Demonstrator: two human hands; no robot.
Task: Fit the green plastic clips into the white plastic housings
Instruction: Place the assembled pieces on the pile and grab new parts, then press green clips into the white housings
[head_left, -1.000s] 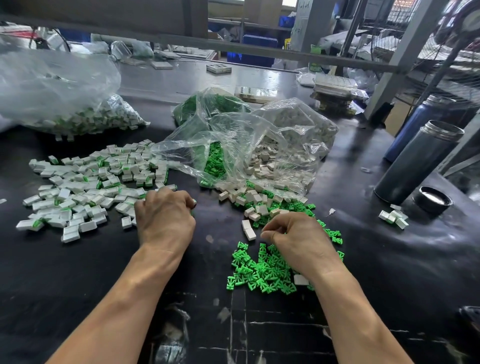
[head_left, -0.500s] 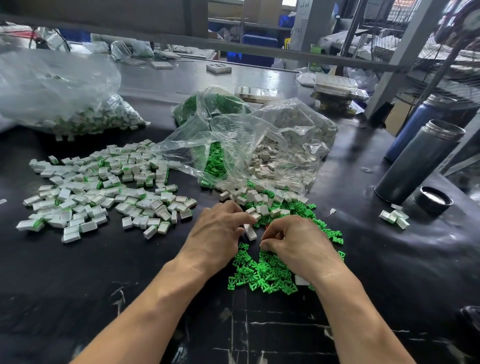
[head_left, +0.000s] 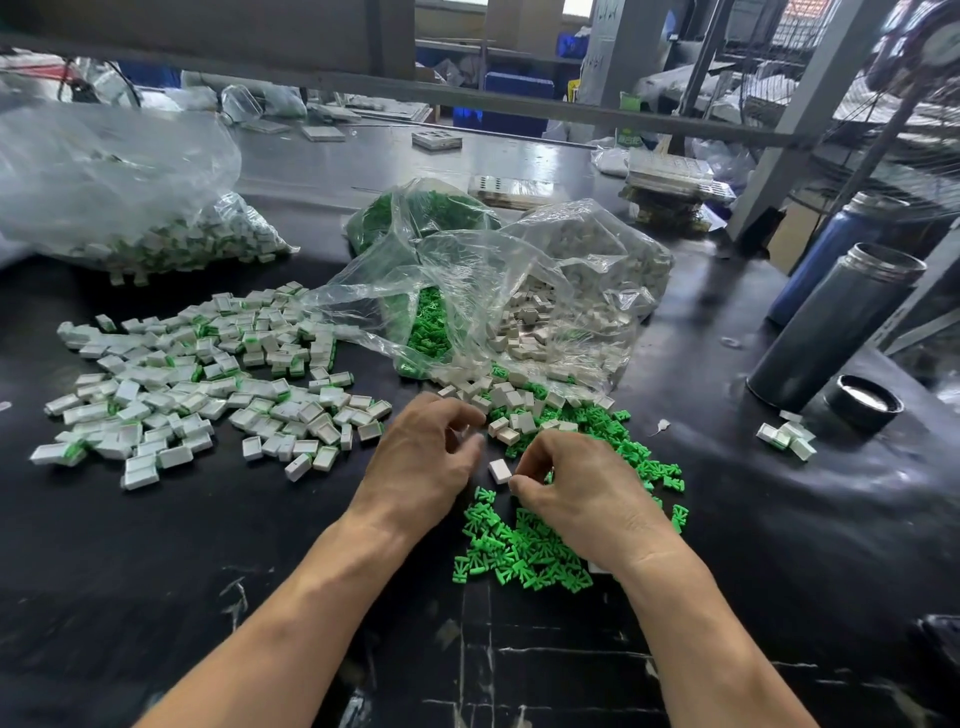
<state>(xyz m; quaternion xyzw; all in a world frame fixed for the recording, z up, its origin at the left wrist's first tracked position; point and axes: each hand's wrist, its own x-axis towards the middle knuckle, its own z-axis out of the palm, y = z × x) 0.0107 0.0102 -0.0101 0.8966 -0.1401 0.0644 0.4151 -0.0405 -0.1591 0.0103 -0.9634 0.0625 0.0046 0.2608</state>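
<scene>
On the black table (head_left: 156, 597), a lone white housing (head_left: 500, 471) lies flat between the two hands, its long axis running from near left to far right, while the left hand (head_left: 423, 460) hovers loosely curled and empty and the right hand (head_left: 582, 493), fingers curled, covers the green clips (head_left: 519, 558); whether it pinches one I cannot tell.
</scene>
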